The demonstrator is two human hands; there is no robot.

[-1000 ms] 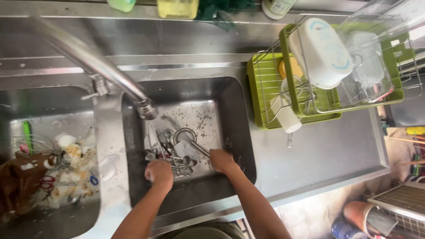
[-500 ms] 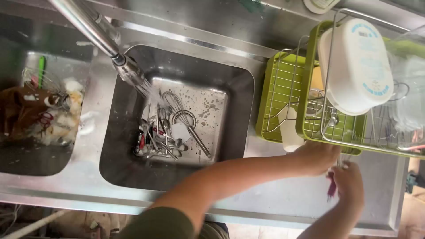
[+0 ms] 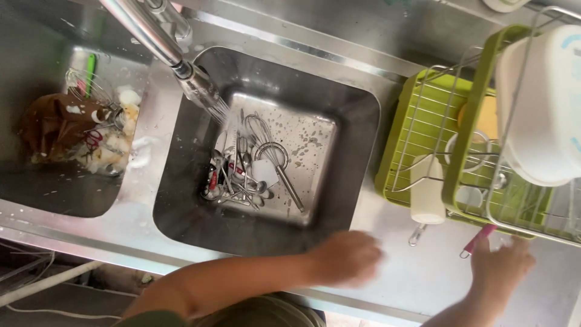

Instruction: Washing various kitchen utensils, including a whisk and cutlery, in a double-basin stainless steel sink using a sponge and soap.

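— Pink, that handle (image 3: 478, 240) by the right hand (image 3: 501, 270)?

— Yes. It pokes out under the green rack (image 3: 423, 121), and the fingers (image 3: 484, 251) touch its end. I cannot tell if they pinch it.

— And the left hand (image 3: 346, 257)?

— It is blurry, over the steel tabletop (image 3: 417, 278) near the sink's (image 3: 357, 121) front edge. It looks loosely curled, holding nothing.

— What is in the sink?

— A pile of metal utensils (image 3: 248, 175), with water from the tap (image 3: 181, 63) falling on them.
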